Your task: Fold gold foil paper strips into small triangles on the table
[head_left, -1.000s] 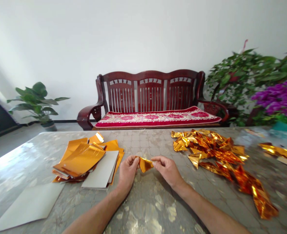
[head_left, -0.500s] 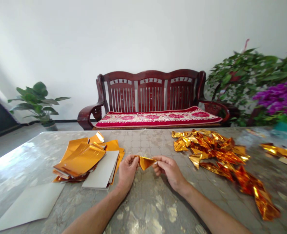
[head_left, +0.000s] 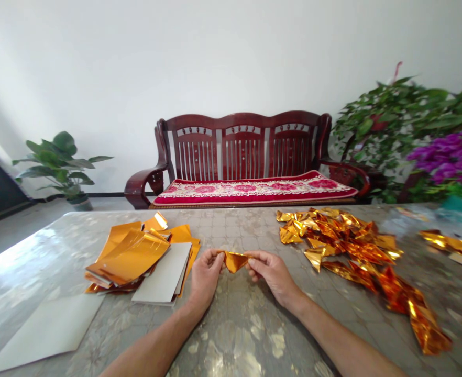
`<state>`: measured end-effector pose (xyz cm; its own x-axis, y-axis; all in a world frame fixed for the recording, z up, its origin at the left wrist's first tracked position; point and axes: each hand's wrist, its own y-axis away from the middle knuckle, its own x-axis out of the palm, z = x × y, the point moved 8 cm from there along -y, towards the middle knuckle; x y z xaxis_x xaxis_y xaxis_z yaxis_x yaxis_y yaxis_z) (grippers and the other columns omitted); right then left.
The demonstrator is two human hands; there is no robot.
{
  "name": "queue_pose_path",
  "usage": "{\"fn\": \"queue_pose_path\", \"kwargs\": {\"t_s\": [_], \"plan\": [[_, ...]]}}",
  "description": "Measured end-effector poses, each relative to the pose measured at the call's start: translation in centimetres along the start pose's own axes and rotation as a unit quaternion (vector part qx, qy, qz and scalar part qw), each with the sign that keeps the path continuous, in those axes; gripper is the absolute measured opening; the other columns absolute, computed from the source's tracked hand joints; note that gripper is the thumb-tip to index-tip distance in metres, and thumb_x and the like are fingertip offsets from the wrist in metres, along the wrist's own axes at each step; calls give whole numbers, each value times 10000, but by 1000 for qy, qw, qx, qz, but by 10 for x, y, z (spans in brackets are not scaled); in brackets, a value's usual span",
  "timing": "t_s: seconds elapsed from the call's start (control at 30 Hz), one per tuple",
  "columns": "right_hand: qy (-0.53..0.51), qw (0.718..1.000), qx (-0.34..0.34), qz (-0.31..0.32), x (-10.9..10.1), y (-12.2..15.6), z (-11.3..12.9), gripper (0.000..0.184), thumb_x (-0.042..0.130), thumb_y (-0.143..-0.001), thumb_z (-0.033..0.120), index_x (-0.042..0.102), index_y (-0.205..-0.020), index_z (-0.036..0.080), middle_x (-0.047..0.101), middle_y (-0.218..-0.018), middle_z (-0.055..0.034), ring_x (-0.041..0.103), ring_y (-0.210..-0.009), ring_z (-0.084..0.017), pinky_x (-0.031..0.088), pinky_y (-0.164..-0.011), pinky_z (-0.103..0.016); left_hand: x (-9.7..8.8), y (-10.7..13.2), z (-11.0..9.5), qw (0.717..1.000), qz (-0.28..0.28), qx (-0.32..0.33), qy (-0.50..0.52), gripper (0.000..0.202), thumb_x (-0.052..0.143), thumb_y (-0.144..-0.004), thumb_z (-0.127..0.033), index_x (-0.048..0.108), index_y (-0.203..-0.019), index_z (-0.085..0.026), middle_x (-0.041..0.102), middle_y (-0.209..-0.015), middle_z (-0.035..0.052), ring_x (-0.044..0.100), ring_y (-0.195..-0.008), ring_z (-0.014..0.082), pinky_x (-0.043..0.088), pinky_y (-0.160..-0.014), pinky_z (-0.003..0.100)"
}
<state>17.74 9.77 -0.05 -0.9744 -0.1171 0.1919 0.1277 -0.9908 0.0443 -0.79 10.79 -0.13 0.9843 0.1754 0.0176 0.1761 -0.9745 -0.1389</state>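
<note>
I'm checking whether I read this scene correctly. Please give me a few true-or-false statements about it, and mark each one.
1. The left hand and right hand both pinch a small folded piece of shiny gold foil. True.
2. The crumpled gold foil heap lies left of the hands. False: it lies to their right.
3. A dark red wooden bench with a red floral cushion stands beyond the mottled grey tabletop. True.
4. The flat orange foil sheets sit in a blue plastic tray. False: they lie on the mottled grey tabletop, alongside pale grey card sheets.
</note>
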Motion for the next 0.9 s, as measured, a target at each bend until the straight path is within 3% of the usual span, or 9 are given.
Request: {"fn": "queue_pose_path", "kwargs": {"t_s": [0.37, 0.47, 0.57, 0.73, 0.9], "plan": [[87, 994, -31, -62, -14, -2, 5, 316, 690, -663, 378, 754, -834, 121, 600, -544, 8, 492, -481, -104, 402, -466, -223, 7, 4, -4, 999, 34, 10, -20, 236, 649, -764, -399, 654, -732, -165, 602, -579, -30, 533, -536, 109, 407, -532, 202], [80, 993, -26, -81, -18, -3, 4, 322, 691, -644, 381, 752, -819, 117, 597, -535, 7, 484, -474, -104, 393, -443, -219, 6, 6, -7, 999, 39, 16, -11, 341, 589, -826, -473, 644, -696, -162, 624, -607, -3, 556, -568, 125, 435, -564, 221], [66, 993, -16, -98, -23, -5, 3, 329, 705, -622, 377, 751, -817, 115, 612, -549, -2, 495, -484, -107, 387, -437, -215, 7, 7, -3, 997, 60, -14, 56, 468, 512, -854, -575, 677, -784, -142, 683, -685, 48, 615, -627, 162, 481, -590, 254], [60, 993, -16, -96, -23, -5, 2, 318, 716, -622, 367, 752, -809, 112, 607, -533, 0, 486, -475, -101, 376, -443, -215, 9, 6, 1, 986, 60, -64, 144, 456, 605, -783, -576, 667, -821, -126, 682, -667, 48, 629, -616, 152, 487, -566, 234], [54, 994, -15, -96, -23, -5, 1, 309, 722, -618, 374, 754, -803, 127, 608, -543, 2, 493, -488, -108, 381, -448, -222, 13, 3, 3, 986, 68, -73, 134, 422, 719, -694, -556, 644, -740, -143, 642, -598, 2, 574, -532, 108, 453, -520, 201]]}}
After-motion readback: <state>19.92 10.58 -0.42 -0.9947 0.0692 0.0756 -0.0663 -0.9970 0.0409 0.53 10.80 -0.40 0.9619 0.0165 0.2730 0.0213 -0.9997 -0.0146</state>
